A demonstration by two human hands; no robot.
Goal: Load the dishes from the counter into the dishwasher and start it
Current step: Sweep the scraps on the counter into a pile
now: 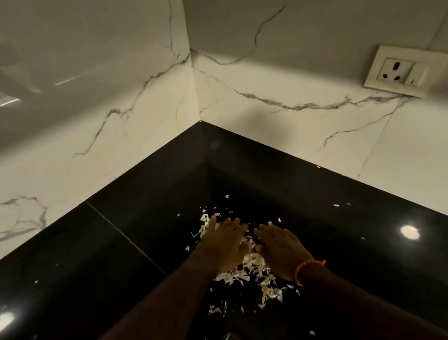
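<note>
Two hands lie flat on a pile of pale food scraps [245, 267] on the shiny black counter [86, 261], in the near part of the corner. The left hand [224, 244] and the right hand [280, 251] both have straight fingers and hold nothing. The scraps look light, thin and loose, so I think they are best swept together and scooped from the sides. No dishes and no dishwasher show here. There is one pile, too many bits to count, and one wall socket [402, 71] far right.
</note>
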